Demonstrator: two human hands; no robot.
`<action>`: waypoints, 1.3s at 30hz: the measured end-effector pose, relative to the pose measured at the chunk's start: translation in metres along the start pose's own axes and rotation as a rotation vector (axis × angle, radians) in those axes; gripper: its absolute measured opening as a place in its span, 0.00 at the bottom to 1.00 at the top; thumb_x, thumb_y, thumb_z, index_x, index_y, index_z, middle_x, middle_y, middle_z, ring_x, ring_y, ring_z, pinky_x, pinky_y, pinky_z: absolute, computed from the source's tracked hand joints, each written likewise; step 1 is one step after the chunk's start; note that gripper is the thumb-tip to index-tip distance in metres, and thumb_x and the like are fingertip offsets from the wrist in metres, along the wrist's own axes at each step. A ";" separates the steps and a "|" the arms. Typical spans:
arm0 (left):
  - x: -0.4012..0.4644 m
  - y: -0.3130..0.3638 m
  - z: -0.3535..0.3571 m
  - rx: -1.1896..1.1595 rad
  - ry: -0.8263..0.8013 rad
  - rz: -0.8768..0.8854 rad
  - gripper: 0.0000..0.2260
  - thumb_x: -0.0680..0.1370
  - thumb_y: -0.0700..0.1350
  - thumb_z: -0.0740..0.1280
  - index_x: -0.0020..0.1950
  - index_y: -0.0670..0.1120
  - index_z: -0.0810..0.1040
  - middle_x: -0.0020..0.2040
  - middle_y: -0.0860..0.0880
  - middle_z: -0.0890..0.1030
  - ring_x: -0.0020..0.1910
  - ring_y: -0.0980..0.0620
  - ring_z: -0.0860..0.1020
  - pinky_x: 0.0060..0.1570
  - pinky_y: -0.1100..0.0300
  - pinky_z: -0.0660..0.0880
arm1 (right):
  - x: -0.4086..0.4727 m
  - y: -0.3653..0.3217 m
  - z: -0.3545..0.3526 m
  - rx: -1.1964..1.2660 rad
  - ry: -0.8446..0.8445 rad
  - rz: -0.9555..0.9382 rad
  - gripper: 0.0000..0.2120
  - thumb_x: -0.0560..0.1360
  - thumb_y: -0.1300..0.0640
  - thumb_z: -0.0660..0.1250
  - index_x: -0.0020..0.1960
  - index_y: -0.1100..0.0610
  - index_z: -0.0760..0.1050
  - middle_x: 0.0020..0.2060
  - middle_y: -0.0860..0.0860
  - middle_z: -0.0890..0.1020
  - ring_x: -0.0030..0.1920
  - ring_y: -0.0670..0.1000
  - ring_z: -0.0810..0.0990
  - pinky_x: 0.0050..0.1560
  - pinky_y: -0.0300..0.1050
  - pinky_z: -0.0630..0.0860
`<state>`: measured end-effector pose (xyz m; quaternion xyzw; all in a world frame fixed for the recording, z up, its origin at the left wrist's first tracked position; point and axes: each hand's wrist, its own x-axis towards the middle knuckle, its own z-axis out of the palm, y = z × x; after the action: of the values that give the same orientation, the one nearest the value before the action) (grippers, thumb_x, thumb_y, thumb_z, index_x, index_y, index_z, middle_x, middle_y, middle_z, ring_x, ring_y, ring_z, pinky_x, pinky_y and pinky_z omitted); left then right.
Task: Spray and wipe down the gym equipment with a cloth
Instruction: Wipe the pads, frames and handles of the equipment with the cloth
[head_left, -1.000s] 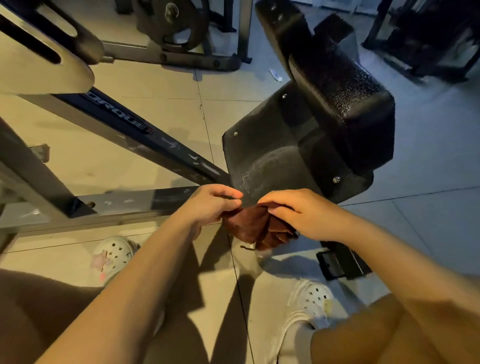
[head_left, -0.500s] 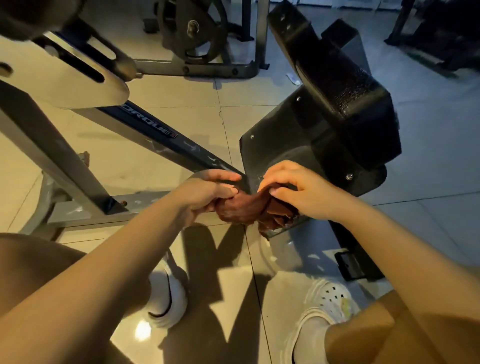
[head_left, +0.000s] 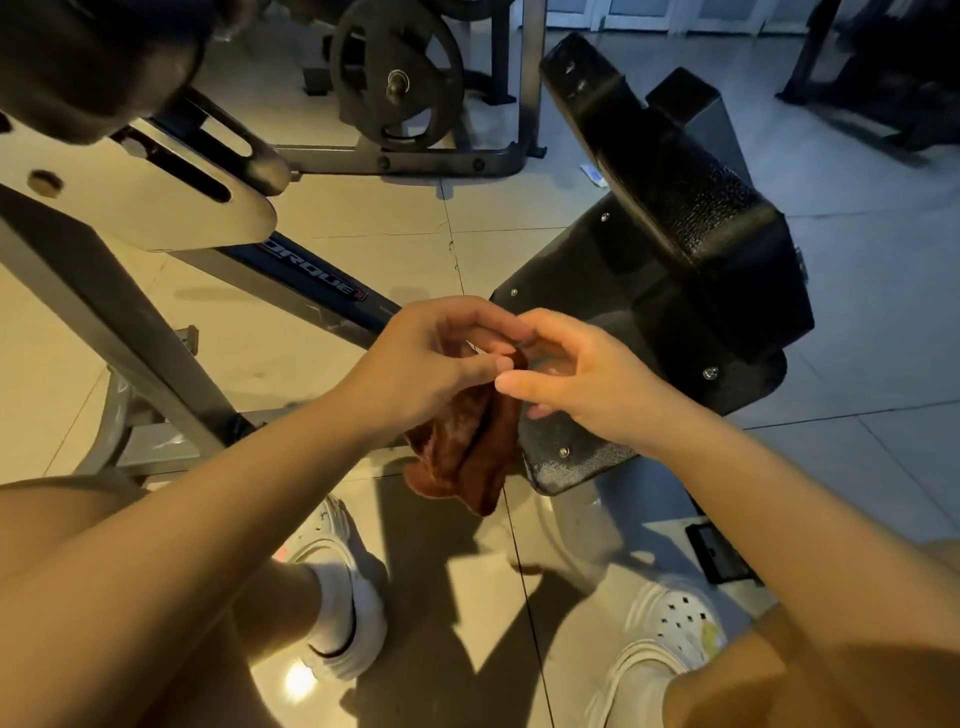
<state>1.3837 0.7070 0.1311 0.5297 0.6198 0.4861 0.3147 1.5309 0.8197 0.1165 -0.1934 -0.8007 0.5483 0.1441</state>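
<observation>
A reddish-brown cloth (head_left: 462, 447) hangs in front of the lower edge of the black padded seat (head_left: 613, 291) of a gym machine. My left hand (head_left: 426, 358) pinches its top between thumb and fingers. My right hand (head_left: 576, 379) meets it at the same spot, fingertips curled on the cloth's upper edge, and covers part of the seat. The black back pad (head_left: 691, 208) rises behind the seat. No spray bottle is in view.
The machine's grey frame bar (head_left: 306, 270) with a dark label runs left of the seat. A weight plate (head_left: 397, 78) on a rack stands behind. My two white shoes (head_left: 337, 587) stand on the tiled floor below. More dark equipment (head_left: 883, 67) sits at the far right.
Both hands have lifted the cloth off the seat's edge and brought it up between them; it now hangs down from my fingers instead of lying bunched on the pad.
</observation>
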 end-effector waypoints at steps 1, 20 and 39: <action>0.000 -0.001 0.001 0.011 0.019 0.010 0.10 0.75 0.37 0.71 0.50 0.52 0.82 0.47 0.50 0.84 0.49 0.50 0.82 0.56 0.48 0.78 | 0.000 -0.002 -0.001 0.004 -0.003 0.013 0.12 0.76 0.60 0.70 0.53 0.44 0.75 0.49 0.49 0.81 0.49 0.48 0.83 0.44 0.43 0.81; -0.006 -0.041 -0.001 0.080 -0.192 -0.009 0.15 0.66 0.58 0.73 0.43 0.49 0.79 0.48 0.52 0.82 0.50 0.53 0.81 0.54 0.57 0.78 | -0.016 -0.014 -0.031 -0.048 -0.130 -0.098 0.06 0.78 0.69 0.62 0.51 0.61 0.75 0.43 0.48 0.79 0.49 0.54 0.81 0.53 0.49 0.81; -0.025 -0.055 0.016 0.466 -0.263 0.265 0.13 0.76 0.59 0.64 0.54 0.55 0.82 0.61 0.57 0.74 0.61 0.59 0.69 0.60 0.65 0.67 | -0.036 -0.013 -0.048 -0.192 -0.120 -0.145 0.12 0.75 0.72 0.63 0.44 0.56 0.78 0.45 0.52 0.80 0.49 0.50 0.80 0.50 0.38 0.78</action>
<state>1.3845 0.6893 0.0715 0.7224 0.5939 0.2950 0.1959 1.5818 0.8387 0.1451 -0.1150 -0.8685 0.4680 0.1162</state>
